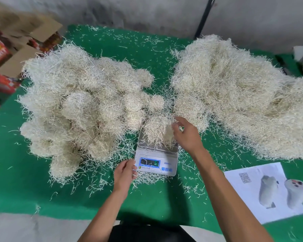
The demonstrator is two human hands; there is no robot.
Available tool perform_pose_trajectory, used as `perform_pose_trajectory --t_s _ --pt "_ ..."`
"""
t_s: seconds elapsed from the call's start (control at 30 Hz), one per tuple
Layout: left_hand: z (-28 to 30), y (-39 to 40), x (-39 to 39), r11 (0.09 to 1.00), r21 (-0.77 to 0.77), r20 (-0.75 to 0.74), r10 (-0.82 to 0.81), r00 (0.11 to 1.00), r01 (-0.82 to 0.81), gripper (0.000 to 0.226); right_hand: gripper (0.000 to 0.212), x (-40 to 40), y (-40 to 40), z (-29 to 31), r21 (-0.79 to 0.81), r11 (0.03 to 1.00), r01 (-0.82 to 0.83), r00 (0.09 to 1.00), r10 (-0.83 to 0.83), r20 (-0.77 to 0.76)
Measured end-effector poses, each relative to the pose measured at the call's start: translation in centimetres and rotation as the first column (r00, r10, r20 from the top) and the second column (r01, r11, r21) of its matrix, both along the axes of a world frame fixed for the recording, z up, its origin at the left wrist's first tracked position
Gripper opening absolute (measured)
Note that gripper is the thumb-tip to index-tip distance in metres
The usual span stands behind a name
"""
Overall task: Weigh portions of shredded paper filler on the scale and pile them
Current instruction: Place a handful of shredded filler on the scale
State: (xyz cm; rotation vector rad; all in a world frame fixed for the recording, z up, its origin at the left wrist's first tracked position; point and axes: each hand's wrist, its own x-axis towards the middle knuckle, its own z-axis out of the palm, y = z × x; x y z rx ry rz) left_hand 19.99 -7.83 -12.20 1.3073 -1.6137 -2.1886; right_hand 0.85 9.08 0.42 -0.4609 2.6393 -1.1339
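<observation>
Scale (156,159) sits between our piles so each reach is short; right hand (185,132) pinches strands off its clump (157,130), left hand (124,173) waits relaxed, empty.

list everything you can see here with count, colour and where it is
scale: one, white and silver with a blue-framed display, centre of the mat
portion of shredded paper: one, cream, on the scale's platform
left pile: one, cream, in lumpy clumps, left of the scale
right pile: one, cream, looser, right of the scale
mat: one, green, strewn with loose shreds
printed sheet: one, white, near right
cardboard boxes: several, brown and red, far left
pole: one, black, against the back wall
left hand: beside the scale's display, fingers loosely curled
right hand: touching the portion
</observation>
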Motion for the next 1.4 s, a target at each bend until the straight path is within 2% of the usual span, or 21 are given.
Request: perform_pose_trajectory --t_s 0.1,0.23,0.73,0.9,1.0,1.1,1.17,1.27,1.33,1.4 --pt "0.1 0.0 0.0 1.000 -0.014 0.008 -0.014 1.000 0.014 0.015 0.043 0.7 1.2 -0.4 -0.040 0.990 0.133 0.991 -0.134 -0.011" --pt "0.5 0.3 -0.6 0.999 -0.035 0.029 -0.037 0.999 0.038 0.013 0.042 1.6 2.6 -1.4 -0.046 0.977 0.208 0.978 -0.208 0.006" --pt "0.7 1.1 -0.9 0.996 -0.010 0.013 -0.086 0.996 0.086 0.016 0.040 2.6 4.7 -5.9 0.008 0.963 0.268 0.960 -0.268 0.077" --pt "0.5 1.2 -0.5 0.997 0.011 0.021 -0.081 0.997 0.081 0.016 0.041 2.3 5.1 -8.1 0.128 0.965 0.227 0.971 -0.234 0.045" --pt "0.1 1.2 -0.1 0.997 0.008 0.033 -0.073 0.997 0.072 0.014 0.058 1.8 5.5 -9.9 0.339 0.936 0.091 0.978 -0.148 0.144" --pt "-0.2 1.3 0.3 0.997 -0.011 0.068 -0.082 0.994 0.082 0.016 0.071 1.2 5.6 -11.8 0.448 0.894 -0.008 0.965 -0.111 0.239" --pt "-0.5 1.2 0.8 0.996 -0.030 0.091 -0.083 0.992 0.086 0.019 0.066 0.8 5.4 -12.9 0.493 0.870 -0.009 0.970 -0.112 0.215" --pt "-1.0 1.1 1.5 0.994 -0.054 0.120 -0.086 0.989 0.093 0.022 0.049 1.1 5.4 -14.1 0.543 0.838 0.059 0.991 -0.116 0.071" --pt "-1.1 1.3 1.6 0.994 -0.070 0.138 -0.078 0.987 0.088 0.022 0.032 1.8 5.6 -14.7 0.514 0.851 0.105 0.994 -0.104 -0.031" --pt "-0.9 1.5 1.4 0.993 -0.077 0.136 -0.076 0.988 0.087 0.022 0.024 2.1 5.8 -15.0 0.489 0.861 0.136 0.991 -0.124 -0.057"
